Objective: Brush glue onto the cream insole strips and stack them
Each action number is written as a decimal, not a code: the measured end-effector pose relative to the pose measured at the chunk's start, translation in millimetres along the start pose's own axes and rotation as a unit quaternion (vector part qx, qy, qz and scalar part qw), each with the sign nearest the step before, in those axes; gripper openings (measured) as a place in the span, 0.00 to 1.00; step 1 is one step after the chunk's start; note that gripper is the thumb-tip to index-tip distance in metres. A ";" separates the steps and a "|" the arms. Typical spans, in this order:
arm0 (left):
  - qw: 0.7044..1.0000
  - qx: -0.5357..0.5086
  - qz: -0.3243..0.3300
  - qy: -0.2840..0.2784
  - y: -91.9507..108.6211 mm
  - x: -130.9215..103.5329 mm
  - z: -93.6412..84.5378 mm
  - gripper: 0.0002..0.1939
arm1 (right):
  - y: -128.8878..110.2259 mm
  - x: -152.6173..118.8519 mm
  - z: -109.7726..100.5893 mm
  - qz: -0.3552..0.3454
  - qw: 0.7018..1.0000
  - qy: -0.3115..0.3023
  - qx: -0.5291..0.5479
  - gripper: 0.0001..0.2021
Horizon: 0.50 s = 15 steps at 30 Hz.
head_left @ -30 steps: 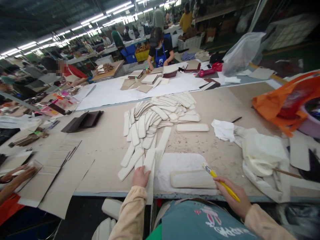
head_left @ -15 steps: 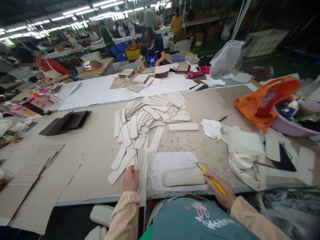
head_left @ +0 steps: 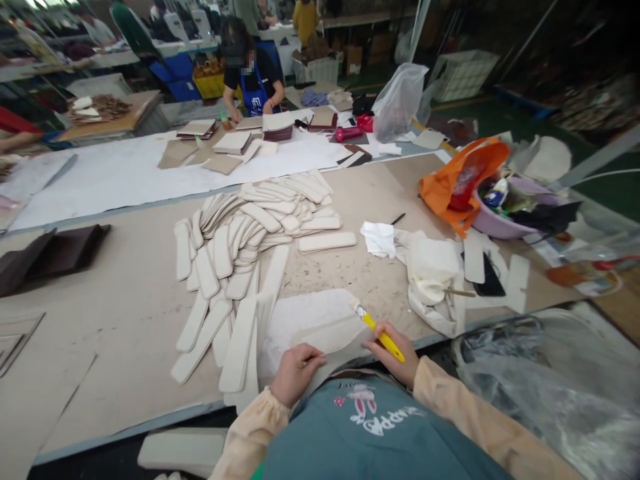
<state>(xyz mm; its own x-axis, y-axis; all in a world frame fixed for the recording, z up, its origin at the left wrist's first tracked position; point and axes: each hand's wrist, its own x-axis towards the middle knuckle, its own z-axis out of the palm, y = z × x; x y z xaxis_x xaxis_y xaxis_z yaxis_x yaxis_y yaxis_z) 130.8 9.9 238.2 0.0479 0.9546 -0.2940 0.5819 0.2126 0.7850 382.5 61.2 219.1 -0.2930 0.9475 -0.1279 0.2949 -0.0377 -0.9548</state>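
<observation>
My left hand (head_left: 299, 373) pinches one end of a pale strip (head_left: 345, 355) at the table's front edge. In my right hand (head_left: 397, 357) is a brush (head_left: 379, 329) with a yellow handle, its pale bristles pointing up and left. The right fingertips also meet the strip's other end. Beneath the strip lies a white sheet (head_left: 303, 312); what else it covers there is hidden. To the left, a stack of long cream pieces (head_left: 239, 350) with rounded ends lies close to my left hand. Behind it spreads a heap of similar pieces (head_left: 260, 220).
White cloth (head_left: 433, 267) lies bunched to the right, with a dark triangular piece (head_left: 490, 279) beyond it. An orange bag (head_left: 450, 187) and a purple basin (head_left: 503, 223) stand farther back. Brown folded pieces (head_left: 63, 253) lie left. A co-worker (head_left: 255, 80) works across the table.
My left hand has moved right from the long cream pieces and now grips the pale strip near my right hand. The right hand still holds the brush. The view has turned right.
</observation>
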 end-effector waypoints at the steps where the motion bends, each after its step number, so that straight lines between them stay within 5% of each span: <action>1: 0.999 -0.020 -0.024 -0.024 -2.2 1.4 5.4 0.10 | 4.4 -3.1 -2.4 0.005 1.000 0.012 -0.019 0.13; 7: 0.959 -0.191 -0.177 -0.110 -38.5 -20.6 14.6 0.20 | 36.8 -16.6 -15.7 0.033 0.996 0.064 -0.054 0.14; 11: 0.955 -0.196 -0.222 -0.031 -55.9 -29.1 22.7 0.24 | 45.1 -14.8 -14.7 0.029 0.995 0.064 -0.066 0.14; 15: 0.956 -0.129 -0.252 0.081 -63.8 -9.8 22.0 0.18 | 45.9 -2.1 -10.9 0.011 0.993 0.073 -0.091 0.13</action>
<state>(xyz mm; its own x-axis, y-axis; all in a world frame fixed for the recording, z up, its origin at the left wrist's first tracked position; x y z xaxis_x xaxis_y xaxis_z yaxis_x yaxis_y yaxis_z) 111.1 -17.6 179.0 -0.3239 0.7330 -0.5982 0.2774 0.6780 0.6807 406.6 60.9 178.5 -0.1542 0.9834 -0.0959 0.4639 -0.0136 -0.8858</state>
